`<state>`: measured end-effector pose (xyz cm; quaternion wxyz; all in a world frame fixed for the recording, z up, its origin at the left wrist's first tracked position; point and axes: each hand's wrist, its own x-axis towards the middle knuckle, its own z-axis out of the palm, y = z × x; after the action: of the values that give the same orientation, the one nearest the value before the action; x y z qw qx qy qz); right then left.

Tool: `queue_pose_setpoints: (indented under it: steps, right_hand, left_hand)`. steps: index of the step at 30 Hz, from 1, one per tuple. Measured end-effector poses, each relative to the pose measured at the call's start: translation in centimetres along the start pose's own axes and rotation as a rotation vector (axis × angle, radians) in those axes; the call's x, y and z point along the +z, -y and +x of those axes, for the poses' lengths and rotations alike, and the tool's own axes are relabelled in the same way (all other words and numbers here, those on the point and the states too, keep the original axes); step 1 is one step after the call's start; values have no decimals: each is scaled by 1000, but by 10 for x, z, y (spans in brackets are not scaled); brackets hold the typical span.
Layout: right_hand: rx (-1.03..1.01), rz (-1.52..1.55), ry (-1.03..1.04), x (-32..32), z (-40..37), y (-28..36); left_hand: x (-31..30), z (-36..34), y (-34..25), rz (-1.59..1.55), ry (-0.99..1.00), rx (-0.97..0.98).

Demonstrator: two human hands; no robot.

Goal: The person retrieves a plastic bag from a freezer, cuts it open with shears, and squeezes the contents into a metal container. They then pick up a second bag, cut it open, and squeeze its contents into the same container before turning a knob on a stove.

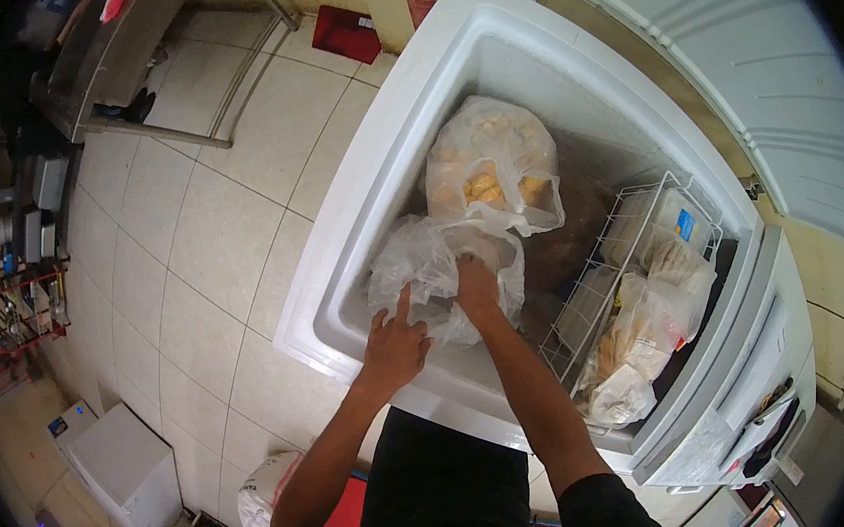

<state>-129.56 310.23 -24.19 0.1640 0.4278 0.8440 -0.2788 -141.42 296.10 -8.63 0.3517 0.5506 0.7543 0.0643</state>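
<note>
Looking down into the open chest freezer (373,167), I see the crumpled plastic bag (422,258) at frame centre. My left hand (394,346) rests against it, fingers spread wide. My right hand (476,284) holds it, fingers curled into the plastic. A wire basket (634,275) sits to the right.

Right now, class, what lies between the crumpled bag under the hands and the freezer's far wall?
A clear bag of pale yellow food pieces, resting against the crumpled bag, short of the freezer's far wall; the head view shows it.
</note>
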Motion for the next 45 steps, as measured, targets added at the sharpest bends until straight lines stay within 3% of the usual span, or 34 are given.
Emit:
queue_pose_setpoints:
  steps: [3,6,9,12,15,18,21,27,30,33,35,36,39,42,45]
  right_hand:
    - [76,19,76,-12,-6,9]
    - [-22,-45,70,8,-5,-16]
    - [71,11,-105,14,-9,-18]
    - [23,46,55,11,-13,-23]
    - [-105,-9,80,11,-26,-27]
    - [-60,172,-97,3,-51,-23]
    - [-79,125,71,-27,-70,-13]
    - [-116,92,141,-27,-66,-30]
    - [-69,238,-123,12,-51,-30]
    - [58,219,10,28,-42,-25]
    - [63,347,-14,67,-20,-42]
    - [63,409,-25,64,-16,-42]
    - [-59,72,391,37,-9,-43]
    - [-232,113,387,-58,-48,-3]
    - [-454,-11,162,-91,-84,5]
  left_hand:
    - [7,2,5,-1,40,-42]
    - [16,6,15,-25,-17,-32]
    - [11,8,13,-35,-41,-4]
    - [12,10,11,-34,-9,-12]
    - [16,10,11,-68,-10,-11]
    - [12,5,5,-67,-29,-38]
    - [12,4,7,-86,-27,-45]
    - [14,10,9,-71,-43,-15]
    - [15,11,5,-108,-43,-92]
    - [11,11,0,-142,-11,-121]
    - [10,10,-3,-140,-37,-93]
    - [11,9,-4,-140,-52,-81]
    - [18,5,-1,-102,-98,-49]
    - [17,2,0,-43,-161,-28]
    - [6,1,-6,-133,-79,-104]
